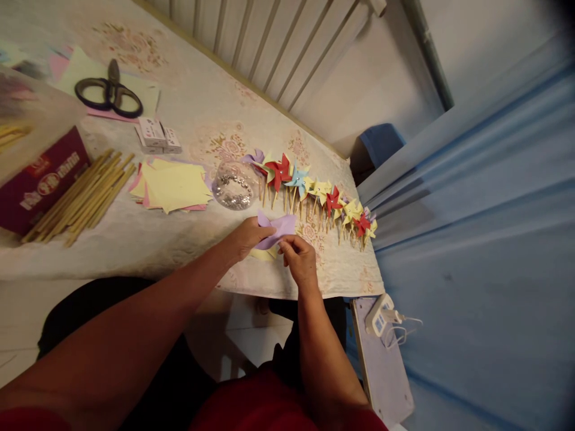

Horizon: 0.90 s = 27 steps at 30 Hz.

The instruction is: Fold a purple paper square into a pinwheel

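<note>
My left hand (246, 236) and my right hand (298, 256) both pinch a cut sheet of purple paper (279, 228) just above the table's near edge. A yellow paper piece (264, 254) lies under it on the table. Just beyond the hands a row of finished paper pinwheels (314, 194) on wooden sticks lies along the table. A clear round container of small shiny pins (233, 185) sits left of the pinwheels. A stack of yellow and pink paper squares (173, 187) lies further left.
A bundle of wooden sticks (83, 196) and a dark red box (40, 179) lie at the left. Black scissors (109, 93) rest on paper at the back, with small white boxes (157, 134) nearby. A radiator lines the wall. A power strip (381, 314) sits on a low board at right.
</note>
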{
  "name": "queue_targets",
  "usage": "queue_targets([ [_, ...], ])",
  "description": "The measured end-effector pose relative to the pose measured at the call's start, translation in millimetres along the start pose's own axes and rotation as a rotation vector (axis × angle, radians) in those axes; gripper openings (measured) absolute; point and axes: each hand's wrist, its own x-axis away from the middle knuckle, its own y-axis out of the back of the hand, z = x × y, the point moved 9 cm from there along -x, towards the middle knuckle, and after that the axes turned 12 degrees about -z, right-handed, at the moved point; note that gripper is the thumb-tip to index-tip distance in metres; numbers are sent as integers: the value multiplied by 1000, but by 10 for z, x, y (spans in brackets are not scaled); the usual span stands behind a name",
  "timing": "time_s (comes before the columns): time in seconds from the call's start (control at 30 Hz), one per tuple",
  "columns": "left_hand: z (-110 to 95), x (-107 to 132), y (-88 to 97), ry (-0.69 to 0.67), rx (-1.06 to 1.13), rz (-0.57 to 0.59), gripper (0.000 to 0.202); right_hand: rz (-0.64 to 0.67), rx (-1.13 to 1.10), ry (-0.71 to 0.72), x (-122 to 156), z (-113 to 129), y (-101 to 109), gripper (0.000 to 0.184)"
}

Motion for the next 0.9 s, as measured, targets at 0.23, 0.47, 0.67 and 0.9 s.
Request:
queue_targets([
  [0.23,37,-27,-13,-45,-54,0,20,-61,-87,-139,-24,-135,-80,22],
  [0.47,30,-15,-20,-29,-67,-7,20,-125,-112,-161,-20,-159,-109,22],
  [0.67,85,-41,-1,-4,-46,-24,19,-189,-74,-189,-23,-217,-91,18],
  [0.9,118,-63,18,-19,-62,-28,18,-233,-30,-201,-26,-268,-85,18],
])
